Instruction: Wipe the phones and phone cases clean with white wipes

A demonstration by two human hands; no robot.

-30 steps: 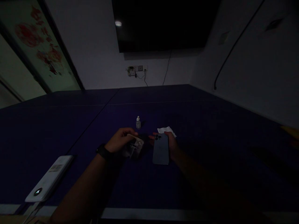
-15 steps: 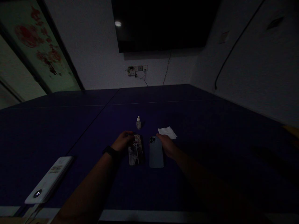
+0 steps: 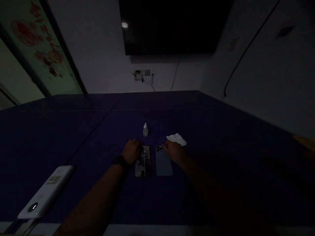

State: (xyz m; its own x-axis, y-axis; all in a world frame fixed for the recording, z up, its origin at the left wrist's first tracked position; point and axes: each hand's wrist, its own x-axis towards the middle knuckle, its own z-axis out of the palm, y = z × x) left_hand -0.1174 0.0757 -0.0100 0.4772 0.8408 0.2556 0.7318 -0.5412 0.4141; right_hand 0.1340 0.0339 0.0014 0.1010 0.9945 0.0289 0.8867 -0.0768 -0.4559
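A patterned phone case (image 3: 143,162) lies flat on the dark blue table (image 3: 73,131), back up, with a blue-grey smartphone (image 3: 164,165) beside it to the right. The phone's camera cluster sits at its top left corner. My left hand (image 3: 131,151) rests at the case's upper left corner, with a black wristband (image 3: 119,163) on that wrist. My right hand (image 3: 174,151) lies over the phone's upper right edge, close to a crumpled white tissue (image 3: 176,139). Neither hand appears to grip. A small dropper bottle (image 3: 145,130) stands upright beyond the case.
A white power bank (image 3: 45,193) lies at the table's near left, close to its pale front edge (image 3: 157,230). A wall-mounted TV (image 3: 169,26) hangs behind the table above a wall socket (image 3: 144,73) with cables. A yellowish object (image 3: 304,143) shows at the right edge.
The case and phone, held tilted in my hands a second ago, now lie flat side by side. Both hands have shifted towards their upper edges.
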